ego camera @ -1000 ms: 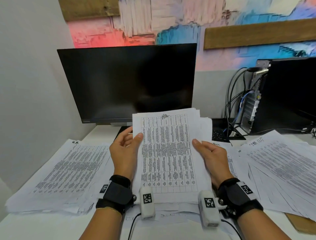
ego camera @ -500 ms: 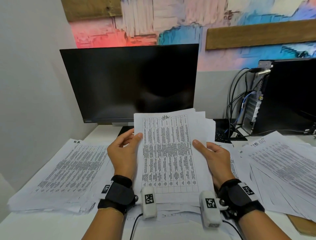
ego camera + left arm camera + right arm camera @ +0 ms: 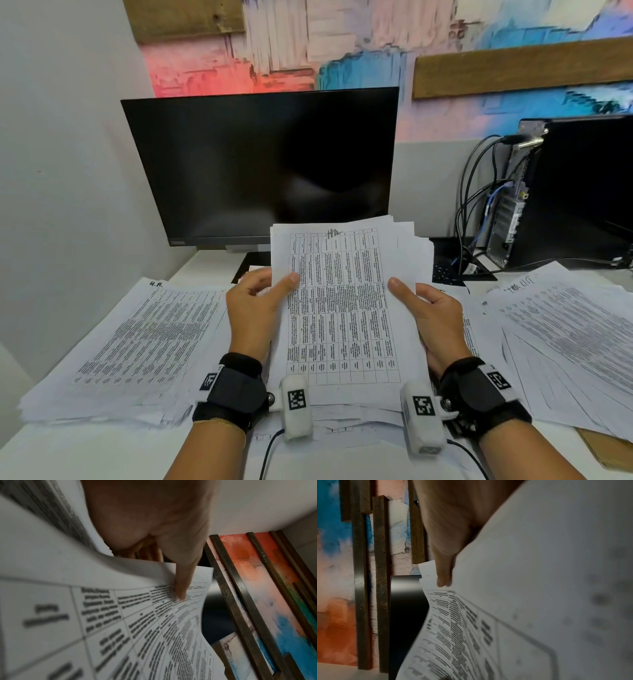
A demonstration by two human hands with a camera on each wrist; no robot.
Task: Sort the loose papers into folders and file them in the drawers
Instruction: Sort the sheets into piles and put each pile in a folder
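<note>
Room: a white worktop stood against a painted wall, crowded with paper.
Left hand: the left hand pinched the left edge of the held stack of papers, thumb on the printed face, fingers behind.
Right hand: the right hand pinched the right edge the same way.
Change: almost nothing had changed over the last second; the stack had stayed raised between both hands, barely shifted. I judged the top sheet was being read for its heading, so sorting had paused on this bundle.
Stack position: it was tilted up off the worktop, its lower edge near the wrists, in front of the monitor.
Long axis: it ran away from the person, heading end farthest and highest.
Left pile: it lay flat, marked "H.R.".
Right pile: fanned sheets with a handwritten heading I could not read.
Far right: a computer tower with cables.
</note>
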